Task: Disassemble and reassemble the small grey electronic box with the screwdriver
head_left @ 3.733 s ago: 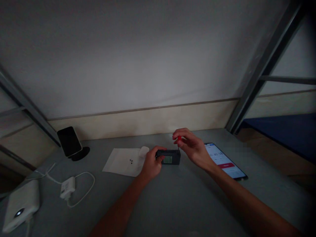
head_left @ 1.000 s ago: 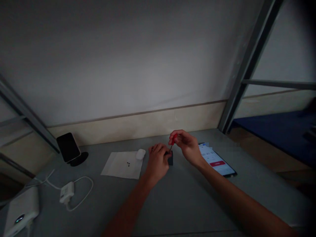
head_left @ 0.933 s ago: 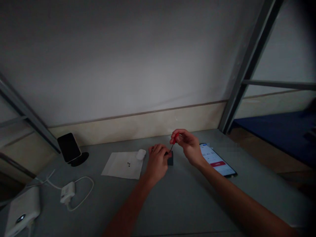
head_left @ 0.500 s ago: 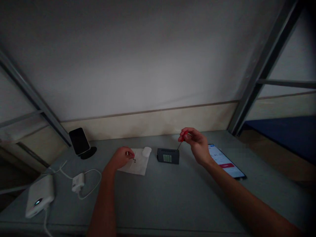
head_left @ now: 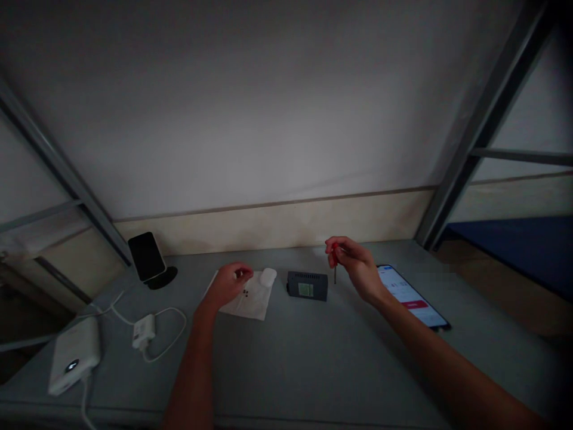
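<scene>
My right hand grips a small screwdriver by its red handle, the thin shaft pointing down to the right of a dark box. The box has a row of vent slots and a pale label, and it stands apart from the screwdriver. My left hand hovers over a white paper sheet, thumb and fingers pinched together. Whatever may be between those fingertips is too small to make out. Several tiny dark screw-like pieces lie on the paper, near a rounded white object.
A phone with a lit screen lies at the right. On the left are a dark phone on a stand, a white charger with cable and a white power bank. Metal posts and a wall bound the grey table.
The screwdriver has come off the box's right top corner and now points straight down beside it. My left hand has lifted and shifted slightly right over the paper.
</scene>
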`<state>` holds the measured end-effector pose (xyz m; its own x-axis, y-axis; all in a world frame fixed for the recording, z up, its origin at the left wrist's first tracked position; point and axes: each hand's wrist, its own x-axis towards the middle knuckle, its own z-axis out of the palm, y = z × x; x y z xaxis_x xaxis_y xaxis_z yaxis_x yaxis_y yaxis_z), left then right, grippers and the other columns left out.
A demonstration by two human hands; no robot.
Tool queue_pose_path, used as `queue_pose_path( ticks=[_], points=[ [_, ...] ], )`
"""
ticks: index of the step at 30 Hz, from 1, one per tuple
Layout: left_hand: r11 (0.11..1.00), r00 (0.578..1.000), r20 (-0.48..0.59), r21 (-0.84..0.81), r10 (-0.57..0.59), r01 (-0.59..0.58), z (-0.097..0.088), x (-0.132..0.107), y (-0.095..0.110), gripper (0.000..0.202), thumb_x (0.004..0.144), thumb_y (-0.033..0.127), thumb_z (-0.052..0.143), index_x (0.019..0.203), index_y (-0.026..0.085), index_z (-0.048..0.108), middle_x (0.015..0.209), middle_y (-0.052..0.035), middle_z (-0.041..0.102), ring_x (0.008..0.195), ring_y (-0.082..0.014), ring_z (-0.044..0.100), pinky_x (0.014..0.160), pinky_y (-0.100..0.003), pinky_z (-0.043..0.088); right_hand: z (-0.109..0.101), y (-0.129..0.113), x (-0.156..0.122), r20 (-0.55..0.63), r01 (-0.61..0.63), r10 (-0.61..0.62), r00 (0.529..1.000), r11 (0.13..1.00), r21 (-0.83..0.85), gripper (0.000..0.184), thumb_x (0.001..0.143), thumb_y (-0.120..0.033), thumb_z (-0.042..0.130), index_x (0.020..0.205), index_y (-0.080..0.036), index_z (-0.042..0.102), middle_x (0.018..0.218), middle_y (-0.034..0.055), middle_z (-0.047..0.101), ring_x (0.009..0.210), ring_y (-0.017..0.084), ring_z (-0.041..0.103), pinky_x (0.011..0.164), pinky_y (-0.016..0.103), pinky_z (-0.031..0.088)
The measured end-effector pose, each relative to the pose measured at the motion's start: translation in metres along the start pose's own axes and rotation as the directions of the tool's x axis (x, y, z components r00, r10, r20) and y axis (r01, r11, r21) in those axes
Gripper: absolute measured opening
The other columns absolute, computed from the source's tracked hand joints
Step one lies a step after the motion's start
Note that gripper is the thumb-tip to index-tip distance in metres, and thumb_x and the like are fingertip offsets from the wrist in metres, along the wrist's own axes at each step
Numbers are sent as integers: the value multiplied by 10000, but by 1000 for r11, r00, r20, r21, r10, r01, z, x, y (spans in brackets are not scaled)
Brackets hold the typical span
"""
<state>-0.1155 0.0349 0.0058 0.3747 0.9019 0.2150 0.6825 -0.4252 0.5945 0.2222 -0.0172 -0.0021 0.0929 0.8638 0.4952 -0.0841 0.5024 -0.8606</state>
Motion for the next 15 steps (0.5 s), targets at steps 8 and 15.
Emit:
queue_pose_path(
  ticks=[8, 15],
  points=[
    [941, 977, 1, -269, 214, -206, 72, 2, 46, 437, 883, 377, 663, 1276, 192, 615, 1161, -96, 684, 963, -192, 635, 878, -308, 497, -2, 9, -6, 361, -37, 229, 904, 883, -467, 429, 876, -487, 632, 1201, -208, 653, 1049, 66, 653, 869, 196, 583, 762, 310, 470],
    [933, 987, 46, -336, 154, -130, 83, 3, 45, 319, 820, 287, 729, 1112, 169, 681, 975, -61, 730, 890, -199, 669, 841, -304, 513, -2, 14, -7, 413, -31, 312, 856, 827, -561, 339, 817, -354, 701, 1109, -182, 688, 993, 51, 699, 889, 212, 634, 799, 313, 482]
  ],
)
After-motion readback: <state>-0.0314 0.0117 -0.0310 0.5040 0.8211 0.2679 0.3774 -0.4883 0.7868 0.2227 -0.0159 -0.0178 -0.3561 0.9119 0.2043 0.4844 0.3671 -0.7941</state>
